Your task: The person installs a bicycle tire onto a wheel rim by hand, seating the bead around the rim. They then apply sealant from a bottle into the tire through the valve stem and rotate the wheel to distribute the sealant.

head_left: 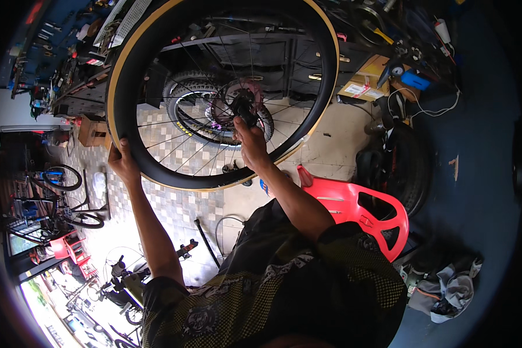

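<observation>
A bicycle wheel [129, 87] with a deep black rim and a tan-edged tyre is raised in front of me. My left hand [124, 162] is closed on its lower left edge, the thumb lying over the tyre. At the wheel's middle, my right hand [251, 144] is wrapped round the dark hub end, with the thumb pointing up. A reddish disc rotor [254, 91] shows at the hub just above that hand. Thin dark spokes run from the hub to the rim. The palm side of my right fingers is partly hidden.
Beyond the spokes, other bicycle wheels [182, 119] lie on the tiled floor. A red plastic chair [354, 200] stands by my right side, near a wide black tyre [414, 168]. A cluttered workbench with a cardboard box [362, 90] runs along the back. Bicycles [55, 177] stand at left.
</observation>
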### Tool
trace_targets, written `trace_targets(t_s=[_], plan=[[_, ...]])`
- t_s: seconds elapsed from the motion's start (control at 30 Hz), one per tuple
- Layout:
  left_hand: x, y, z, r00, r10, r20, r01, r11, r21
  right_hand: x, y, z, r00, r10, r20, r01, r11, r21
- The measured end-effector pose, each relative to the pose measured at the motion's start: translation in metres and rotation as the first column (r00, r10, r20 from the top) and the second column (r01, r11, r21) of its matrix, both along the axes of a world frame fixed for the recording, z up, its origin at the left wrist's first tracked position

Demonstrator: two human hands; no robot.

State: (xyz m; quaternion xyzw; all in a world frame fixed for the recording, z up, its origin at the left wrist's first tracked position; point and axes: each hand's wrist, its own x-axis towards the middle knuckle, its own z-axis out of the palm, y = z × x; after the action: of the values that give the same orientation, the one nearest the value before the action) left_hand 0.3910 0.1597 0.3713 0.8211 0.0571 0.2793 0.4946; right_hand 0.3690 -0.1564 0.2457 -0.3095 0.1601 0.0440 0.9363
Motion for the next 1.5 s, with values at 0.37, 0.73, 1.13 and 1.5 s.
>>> trace_targets(t_s=[0.37,0.73,1.13,1.5], plan=[[-0.037,0.017,-0.011,0.959,0.207,0.192,-0.254,0.93,0.264,0.002,0.024,0.006,0.993,0.098,0.059,-0.088,0.984,-0.154],[-0.04,-0.149,0.036,0.981,-0.186,0.051,0.192,0.958,-0.211,-0.002,0.062,-0.014,0.988,0.145,0.062,-0.119,0.945,-0.305],[-0.019,-0.155,0.058,0.981,-0.194,0.025,0.188,0.896,-0.401,-0.022,0.092,0.001,0.973,0.217,0.074,-0.16,0.874,-0.459],[0.013,-0.136,0.05,0.969,-0.246,0.015,0.192,0.716,-0.672,-0.025,0.106,0.015,0.92,0.362,0.152,-0.218,0.793,-0.569]])
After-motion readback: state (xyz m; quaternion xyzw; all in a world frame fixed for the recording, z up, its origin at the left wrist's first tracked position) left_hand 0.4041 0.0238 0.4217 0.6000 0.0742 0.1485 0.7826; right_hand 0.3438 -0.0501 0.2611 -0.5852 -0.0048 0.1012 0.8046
